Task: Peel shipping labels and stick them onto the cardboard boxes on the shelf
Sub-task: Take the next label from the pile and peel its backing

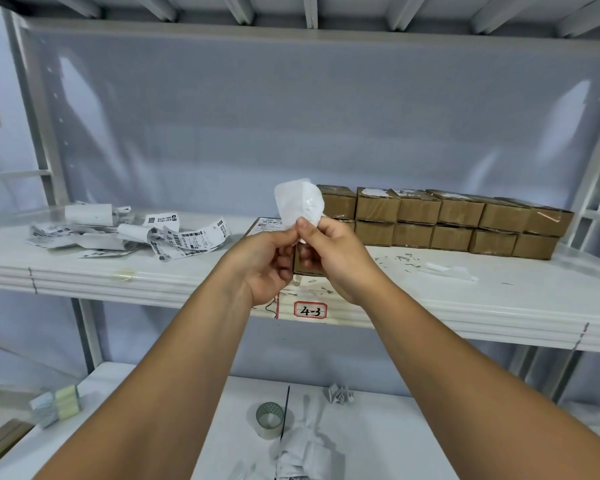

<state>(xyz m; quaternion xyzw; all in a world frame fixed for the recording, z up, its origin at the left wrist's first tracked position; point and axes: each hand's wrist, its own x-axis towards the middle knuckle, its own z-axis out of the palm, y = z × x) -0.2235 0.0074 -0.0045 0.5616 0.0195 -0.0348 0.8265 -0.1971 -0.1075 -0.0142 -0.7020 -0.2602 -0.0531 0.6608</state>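
Note:
My left hand (265, 261) and my right hand (329, 254) meet in front of the middle shelf, and both pinch the lower edge of a white label sheet (298, 204) that curls upward between them. Right behind my hands lies a cardboard box (267, 227) with a printed label on its top. Two rows of brown cardboard boxes (444, 220) stand stacked along the back right of the shelf. A loose heap of printed shipping labels (132, 233) lies at the left of the shelf.
The white shelf (499, 299) carries a tag reading 4-3 (310, 310) on its front edge, and paper scraps (451, 270) lie at its right. On the lower shelf are a tape roll (269, 420), crumpled backing paper (302, 448) and a small pack (54, 405) at the left.

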